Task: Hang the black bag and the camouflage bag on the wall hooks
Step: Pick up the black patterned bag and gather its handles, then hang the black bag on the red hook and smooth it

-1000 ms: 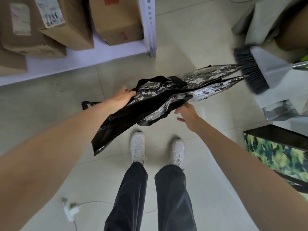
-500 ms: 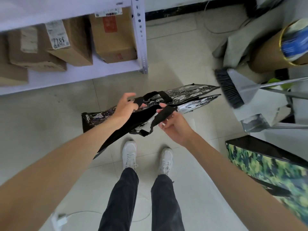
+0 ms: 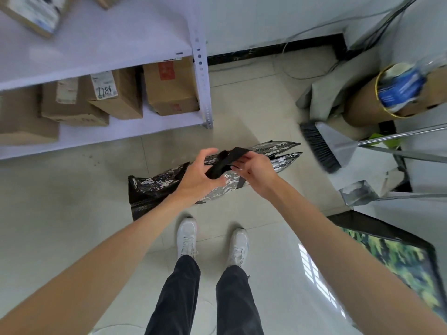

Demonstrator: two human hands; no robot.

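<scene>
The black bag (image 3: 154,187), black with a grey-white speckled pattern, hangs in front of me above the floor, lying flat and sideways. Both black handle straps (image 3: 223,160) are gathered between my hands. My left hand (image 3: 198,176) grips the straps from the left, and my right hand (image 3: 254,168) pinches them from the right. The green camouflage bag (image 3: 399,259) with a black rim stands at the lower right, untouched. No wall hooks are in view.
A white metal shelf (image 3: 203,93) with several cardboard boxes (image 3: 170,85) stands at the back left. A broom (image 3: 321,146) and dustpan lean at the right, beside a cardboard drum (image 3: 362,105). Cables run along the wall. My white shoes stand on the pale tiled floor (image 3: 72,213).
My view has tilted up toward the wall. My right hand came up from under the bag and took the handle straps; both hands now hold them together.
</scene>
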